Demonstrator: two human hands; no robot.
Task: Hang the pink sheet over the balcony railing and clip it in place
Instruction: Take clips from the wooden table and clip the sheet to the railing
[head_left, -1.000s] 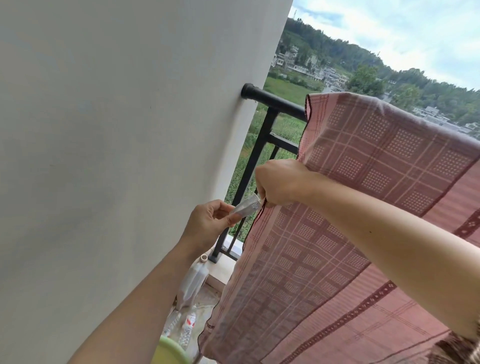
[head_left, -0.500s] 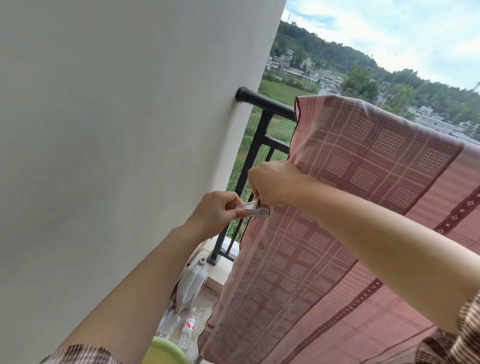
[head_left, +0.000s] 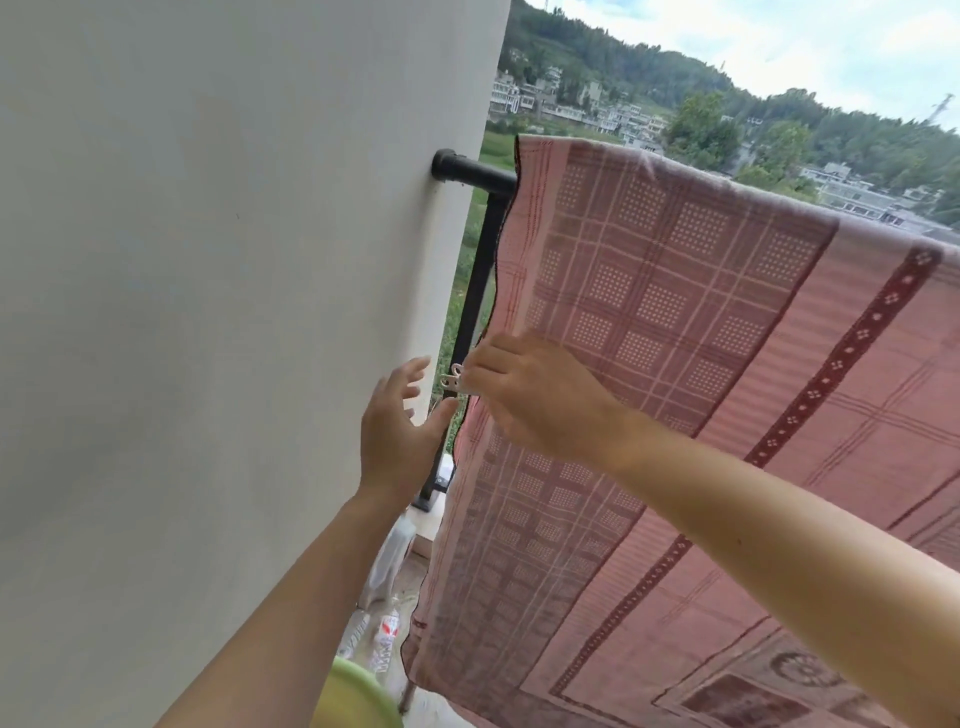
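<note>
Big pale wall (head_left: 208, 312) fills the whole left side, and right beside it we have the pink sheet (head_left: 675, 291). It is draped over the top bar of the black balcony railing (head_left: 478, 174) and hangs down on our side in a long checked fall. We can see the railing's bare end running into the wall, with one post dropping just behind the sheet's left edge.

Down low by the wall we spot a few clear plastic bottles (head_left: 384, 629) on the floor, and a green rim (head_left: 358, 696) at the bottom of our view.

Now the hands, and they are apart. The left hand (head_left: 397, 431) is spread and relaxed near the post, holding nothing. The right hand (head_left: 535, 395) reaches across the sheet's left edge, fingers curled. It pinches a small white clip (head_left: 456, 382) right at that edge. Whether the clip bites the cloth, we cannot tell.
</note>
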